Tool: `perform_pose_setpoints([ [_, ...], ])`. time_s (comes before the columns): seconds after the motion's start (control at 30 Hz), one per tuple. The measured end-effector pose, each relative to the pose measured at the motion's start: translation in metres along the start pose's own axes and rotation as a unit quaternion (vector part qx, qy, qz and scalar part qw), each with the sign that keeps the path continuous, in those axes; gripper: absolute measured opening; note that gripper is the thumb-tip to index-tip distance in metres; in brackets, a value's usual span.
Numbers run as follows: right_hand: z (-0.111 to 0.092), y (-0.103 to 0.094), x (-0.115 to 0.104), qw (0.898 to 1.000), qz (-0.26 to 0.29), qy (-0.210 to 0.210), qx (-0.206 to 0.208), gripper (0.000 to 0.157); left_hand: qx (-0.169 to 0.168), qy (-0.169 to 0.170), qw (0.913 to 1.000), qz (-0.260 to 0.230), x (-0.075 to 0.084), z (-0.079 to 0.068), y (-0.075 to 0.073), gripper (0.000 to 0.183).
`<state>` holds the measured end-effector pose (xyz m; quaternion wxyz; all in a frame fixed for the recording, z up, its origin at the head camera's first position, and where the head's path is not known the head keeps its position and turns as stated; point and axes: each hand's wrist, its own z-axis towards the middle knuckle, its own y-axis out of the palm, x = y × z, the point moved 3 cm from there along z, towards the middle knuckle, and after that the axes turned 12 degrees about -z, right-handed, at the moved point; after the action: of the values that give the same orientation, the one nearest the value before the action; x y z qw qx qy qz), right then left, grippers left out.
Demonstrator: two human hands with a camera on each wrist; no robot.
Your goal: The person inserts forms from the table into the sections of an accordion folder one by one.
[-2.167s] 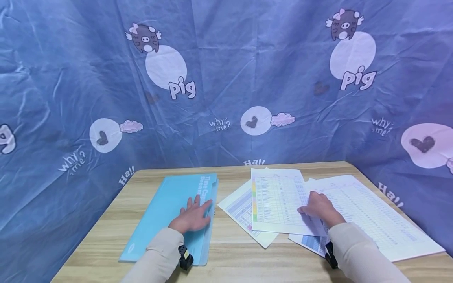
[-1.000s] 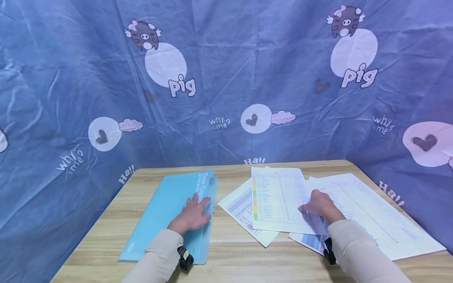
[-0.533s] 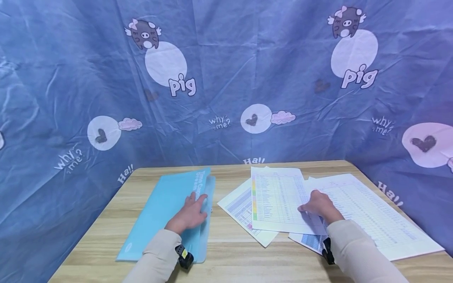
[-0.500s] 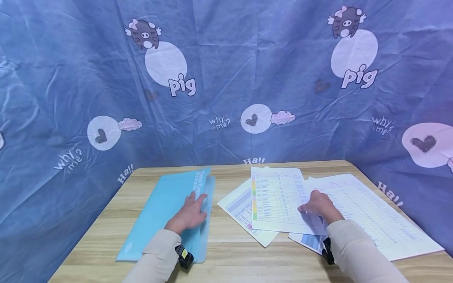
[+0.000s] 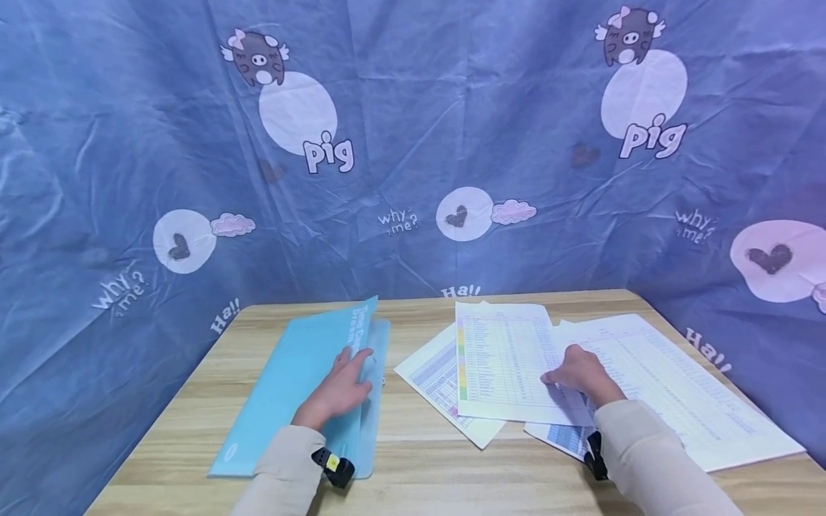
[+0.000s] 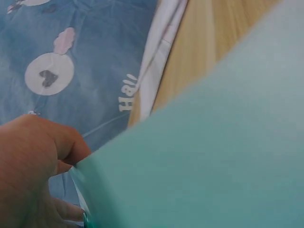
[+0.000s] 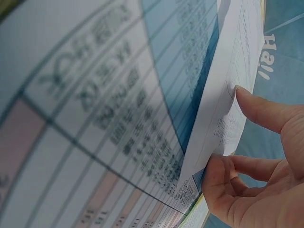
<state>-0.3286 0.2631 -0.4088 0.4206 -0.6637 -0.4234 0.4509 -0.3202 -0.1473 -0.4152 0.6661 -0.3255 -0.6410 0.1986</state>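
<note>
A light-blue plastic file folder [image 5: 277, 401] with pale lettering lies on the left of the table, its right side raised along the edge. My left hand [image 5: 337, 394] grips that edge; in the left wrist view the fingers [image 6: 71, 142] bend around the rim of the raised cover [image 6: 190, 161]. On the right, a printed table sheet [image 5: 500, 365] with a coloured left column lies over other papers. My right hand [image 5: 584, 374] pinches its right side. The right wrist view shows the thumb [image 7: 259, 110] on the sheet's face and curled fingers at its lower edge.
A sheet with blue rows [image 5: 429, 376] sticks out left of the top sheet. Another blue-row sheet [image 5: 558, 437] peeks out below, and a larger spread of printed paper [image 5: 684, 401] covers the right side. A blue printed curtain [image 5: 413, 143] hangs around the wooden table [image 5: 426, 480].
My left hand has shifted left and raised the folder's right edge, tilting the cover and showing more of the paler layer beneath. My right hand has stayed on its sheet.
</note>
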Motion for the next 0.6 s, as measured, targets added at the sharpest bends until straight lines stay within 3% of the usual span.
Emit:
perform_pose_setpoints([
  [0.6,0.0009,-0.0005,-0.0019,1.000,-0.012,-0.007,0.016,0.059,0.020,0.010,0.9997,-0.009,-0.0020,-0.0018,0.0017,0.059],
])
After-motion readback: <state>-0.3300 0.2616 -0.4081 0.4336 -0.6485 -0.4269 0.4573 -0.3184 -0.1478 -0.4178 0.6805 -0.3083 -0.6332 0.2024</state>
